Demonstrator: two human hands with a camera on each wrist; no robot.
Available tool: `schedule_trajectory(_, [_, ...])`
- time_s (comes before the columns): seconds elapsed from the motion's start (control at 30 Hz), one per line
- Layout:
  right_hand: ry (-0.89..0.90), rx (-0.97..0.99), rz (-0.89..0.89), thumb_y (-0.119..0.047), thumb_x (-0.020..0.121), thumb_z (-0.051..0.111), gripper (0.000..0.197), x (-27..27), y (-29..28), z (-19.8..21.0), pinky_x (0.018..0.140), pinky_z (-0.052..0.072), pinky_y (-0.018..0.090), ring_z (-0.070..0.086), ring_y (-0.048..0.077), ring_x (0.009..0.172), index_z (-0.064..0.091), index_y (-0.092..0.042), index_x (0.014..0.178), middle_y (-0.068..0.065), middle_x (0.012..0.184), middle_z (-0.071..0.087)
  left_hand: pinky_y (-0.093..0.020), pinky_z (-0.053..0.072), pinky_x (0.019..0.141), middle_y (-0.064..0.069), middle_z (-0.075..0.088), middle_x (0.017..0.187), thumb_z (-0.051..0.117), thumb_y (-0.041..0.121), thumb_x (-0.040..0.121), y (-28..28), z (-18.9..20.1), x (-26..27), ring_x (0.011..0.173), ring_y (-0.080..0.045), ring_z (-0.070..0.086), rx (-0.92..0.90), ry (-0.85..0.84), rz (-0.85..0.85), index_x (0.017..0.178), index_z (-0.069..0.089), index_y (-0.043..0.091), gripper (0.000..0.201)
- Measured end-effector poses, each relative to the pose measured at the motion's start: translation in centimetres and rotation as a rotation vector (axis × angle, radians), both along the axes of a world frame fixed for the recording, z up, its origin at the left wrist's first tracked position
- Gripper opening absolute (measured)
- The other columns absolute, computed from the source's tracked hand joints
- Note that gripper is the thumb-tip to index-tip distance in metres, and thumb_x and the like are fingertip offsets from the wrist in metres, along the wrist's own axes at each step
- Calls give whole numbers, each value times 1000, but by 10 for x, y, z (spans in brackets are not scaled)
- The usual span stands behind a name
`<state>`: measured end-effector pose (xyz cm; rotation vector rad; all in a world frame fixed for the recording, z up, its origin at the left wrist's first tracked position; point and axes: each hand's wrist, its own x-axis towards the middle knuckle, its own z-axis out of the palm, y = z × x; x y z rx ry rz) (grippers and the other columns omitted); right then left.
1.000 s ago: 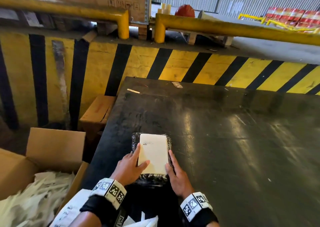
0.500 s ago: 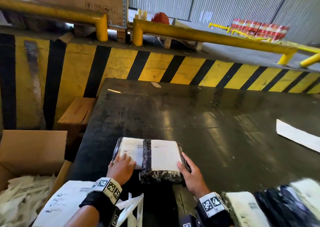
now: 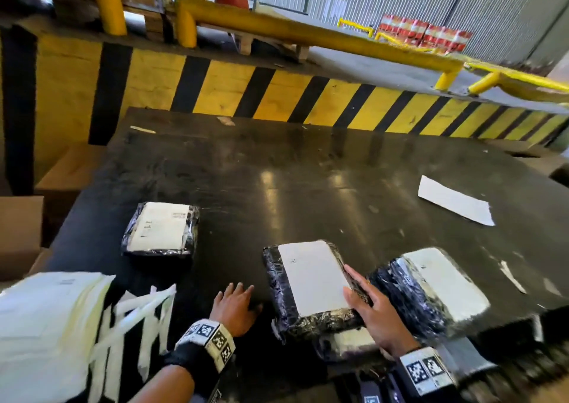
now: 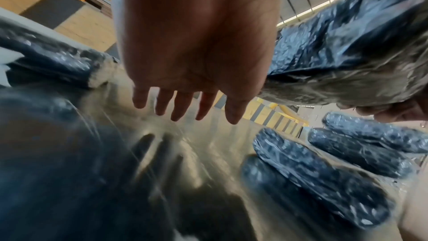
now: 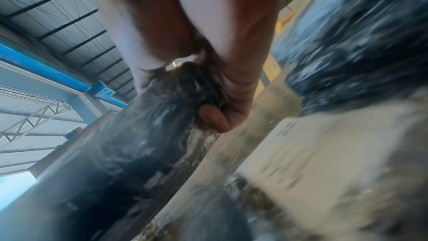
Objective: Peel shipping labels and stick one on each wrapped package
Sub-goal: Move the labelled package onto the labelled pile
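Head view: right hand (image 3: 377, 313) grips a black plastic-wrapped, white-labelled package (image 3: 311, 288); left hand (image 3: 234, 305) spread flat on dark counter (image 3: 308, 187); one-sided grip risks dropping it.

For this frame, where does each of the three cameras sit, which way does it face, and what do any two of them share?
Head: worn on the head, facing forward and down over the black table; shows both forearms, left hand and right hand.
Left wrist: looks along the open left hand toward the table.
Right wrist: looks along the right hand, which grips a wrapped package.
Shared: head and right wrist both show that wrapped package.
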<state>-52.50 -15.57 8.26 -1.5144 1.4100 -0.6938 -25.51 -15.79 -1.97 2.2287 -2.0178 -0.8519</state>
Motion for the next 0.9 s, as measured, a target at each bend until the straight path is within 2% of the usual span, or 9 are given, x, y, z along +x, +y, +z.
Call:
schedule_trajectory(0.17, [9,48,21,-56,78,63,53,-81,-3,-16,109,37,43,49,13,126,47,-53,128,-10,138,52,-47,7,119,-11,-6,161,37,53,95,27,-24,-70,148,-28,-7,64,-92,72,152,10,23,70])
schedule_trajectory(0.27, [-10,87,35,-55,76,64,50,-107,-14,-31,109,38,42,50,14,125,49,-56,124,-7,138,52,-48,4,118,-8,-11,160,36,55,94,40,-30,-88,147,-27,-11,71,-134,108,152,4,27,72])
schedule_trajectory(0.37, [-40,108,67,-44,85,62,47,-113,-18,-45,111,32,32,45,10,129,45,-55,127,-9,140,49,-49,4,119,-4,-13,160,36,56,94,48,-33,-93,147,-25,-12,83,-134,137,152,0,30,73])
schedule_trajectory(0.47, [-12,112,64,-33,95,52,52,-110,-14,-56,106,27,21,37,7,131,33,-37,143,-7,145,42,-49,4,119,-3,-14,160,36,56,94,55,-33,-97,147,-25,-12,76,-167,156,152,-2,30,73])
schedule_trajectory(0.57, [153,68,72,-42,97,41,54,-108,-8,-64,108,29,25,39,15,134,19,-40,147,-8,145,39,-50,5,119,-4,-13,160,35,55,95,57,-34,-104,147,-27,-11,68,-180,181,152,-2,30,72])
schedule_trajectory(0.67, [487,20,125,-51,97,28,55,-105,-3,-60,105,39,40,45,32,128,8,-42,148,14,147,38,-50,7,118,-5,-12,160,37,55,94,58,-30,-108,147,-27,-10,92,-172,194,152,0,28,73])
schedule_trajectory(0.73, [711,-40,156,-49,98,28,57,-102,1,-46,97,42,42,49,36,123,11,-32,149,18,148,32,-49,10,118,-4,-9,161,38,55,94,58,-24,-109,148,-26,-8,107,-123,198,152,7,27,72])
schedule_trajectory(0.8, [877,-130,158,-47,97,33,55,-93,9,-22,86,46,38,57,33,111,23,-22,145,15,139,38,-49,14,118,-3,-3,161,39,54,94,61,-17,-106,148,-24,-4,121,-63,197,151,15,25,68])
schedule_trajectory(0.9, [900,-262,198,-46,96,37,49,-71,16,9,76,46,35,61,29,100,33,-19,136,11,128,43,-48,22,117,-2,11,160,44,53,94,67,-12,-97,148,-22,9,124,23,203,149,25,23,65])
